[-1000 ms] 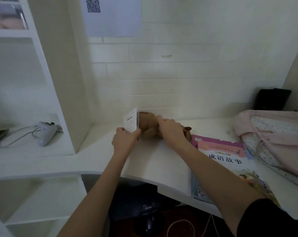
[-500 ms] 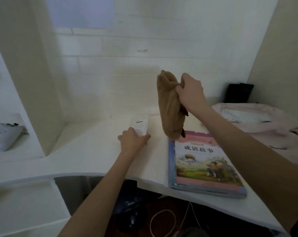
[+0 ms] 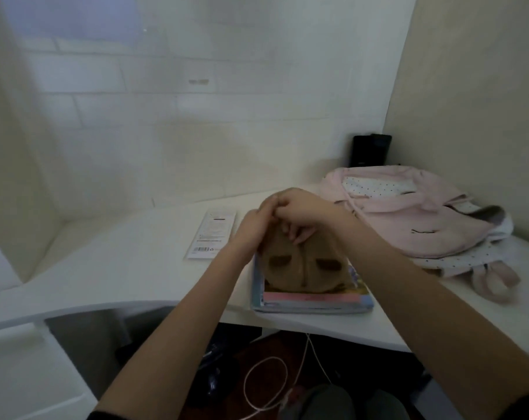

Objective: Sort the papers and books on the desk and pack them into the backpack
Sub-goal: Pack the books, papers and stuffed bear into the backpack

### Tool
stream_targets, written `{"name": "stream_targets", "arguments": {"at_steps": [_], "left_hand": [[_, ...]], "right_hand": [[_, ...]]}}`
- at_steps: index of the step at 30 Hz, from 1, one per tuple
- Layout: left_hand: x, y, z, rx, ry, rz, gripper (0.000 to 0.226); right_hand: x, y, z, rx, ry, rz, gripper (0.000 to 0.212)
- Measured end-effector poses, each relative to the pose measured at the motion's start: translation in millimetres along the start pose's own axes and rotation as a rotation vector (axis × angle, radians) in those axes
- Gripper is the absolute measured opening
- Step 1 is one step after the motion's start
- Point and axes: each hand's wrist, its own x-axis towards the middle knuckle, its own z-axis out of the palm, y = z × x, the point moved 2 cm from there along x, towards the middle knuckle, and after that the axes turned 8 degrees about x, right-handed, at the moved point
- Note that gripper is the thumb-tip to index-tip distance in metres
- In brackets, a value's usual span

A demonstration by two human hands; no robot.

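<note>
Center frame: brown plush pouch (image 3: 302,268) is being held atop the book stack (image 3: 311,300) w/ left hand (image 3: 254,227) and right hand (image 3: 299,207), both grips curled, pinching its top. Paper slip (image 3: 211,234) is lying flat on counter (image 3: 129,268), left of center; pink backpack (image 3: 420,216) is lying at right.
</note>
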Motion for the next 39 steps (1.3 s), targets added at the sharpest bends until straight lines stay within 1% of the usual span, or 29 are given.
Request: {"name": "stream_targets", "arguments": {"at_steps": [1,2,3,4,5,6,7,8,9,10,12,13,14,15,16,18,20,22,24,26,27,28,30,31,34,35,36,37,39], "left_hand": [[1,-6,-5,0.129,0.038,0.02,0.048],[2,-13,-11,0.187,0.06,0.012,0.054],[6,-22,-18,0.197,0.082,-0.018,0.064],[8,-29,-25,0.188,0.074,-0.042,0.077],[7,-33,-25,0.146,0.02,-0.054,0.088],[5,-35,-21,0.074,-0.063,-0.056,0.093],[3,-36,-13,0.023,-0.119,-0.052,0.092],[3,-38,-4,0.017,-0.132,-0.042,0.091],[2,-38,2,0.045,-0.111,-0.04,0.093],[4,-38,6,0.064,-0.087,-0.045,0.095],[5,-34,6,0.039,-0.09,-0.068,0.087],[3,-31,4,-0.016,-0.111,-0.1,0.078],[1,-28,0,-0.087,-0.115,-0.139,0.066],[-1,-28,-6,-0.155,-0.09,-0.194,0.055],[0,-28,-11,-0.221,-0.049,-0.249,0.051],[1,-28,-22,-0.255,-0.015,-0.334,0.064],[5,-28,-27,-0.135,-0.096,-0.39,0.077],[3,-30,-21,-0.105,-0.215,-0.411,0.079],[-1,-29,-9,-0.186,-0.321,-0.367,0.063],[-2,-26,-1,-0.18,-0.335,-0.309,0.05],[0,-26,2,-0.165,-0.298,-0.289,0.049],[1,-28,2,-0.157,-0.246,-0.272,0.054],[5,-35,2,-0.173,-0.133,-0.242,0.071],[7,-38,2,-0.188,-0.094,-0.211,0.074],[4,-37,4,-0.23,-0.024,-0.069,0.055],[2,-31,5,-0.229,-0.013,-0.01,0.052],[2,-25,4,-0.223,-0.001,0.054,0.053],[2,-17,3,-0.221,0.004,0.112,0.055],[4,-2,0,-0.178,-0.013,0.22,0.064]], "right_hand": [[-4,9,-5,0.161,0.002,0.016,0.028],[-6,21,-16,0.269,0.064,0.023,0.027],[-7,34,-29,0.316,0.171,0.032,0.027],[-9,47,-41,0.302,0.282,0.047,0.029],[-12,61,-48,0.26,0.348,0.068,0.032],[-15,72,-50,0.232,0.352,0.09,0.04],[-16,83,-44,0.249,0.293,0.105,0.05],[-20,91,-33,0.32,0.21,0.13,0.061],[-22,97,-22,0.426,0.154,0.156,0.073],[-22,102,-13,0.519,0.142,0.161,0.086],[-16,112,-5,0.654,0.221,0.147,0.117],[-10,119,-5,0.704,0.256,0.161,0.13],[-7,122,-6,0.742,0.275,0.176,0.136],[-6,124,-7,0.769,0.276,0.191,0.137],[-10,121,-8,0.789,0.27,0.191,0.134],[-14,120,-8,0.802,0.252,0.196,0.125],[-11,125,-7,0.809,0.255,0.205,0.117],[-8,130,-6,0.84,0.278,0.202,0.111],[-6,132,-4,0.874,0.306,0.183,0.111],[-3,132,-2,0.881,0.331,0.174,0.11],[-3,132,-3,0.88,0.33,0.178,0.109],[-3,130,-5,0.886,0.32,0.176,0.11],[-5,130,-8,0.921,0.295,0.166,0.117],[-5,132,-11,0.958,0.29,0.155,0.123],[-6,137,-20,1.036,0.255,0.122,0.13],[-6,138,-22,1.055,0.211,0.111,0.126],[-8,136,-24,1.077,0.171,0.091,0.116],[-12,133,-26,1.097,0.148,0.073,0.097],[-18,128,-28,1.1,0.144,0.046,0.045]]}}
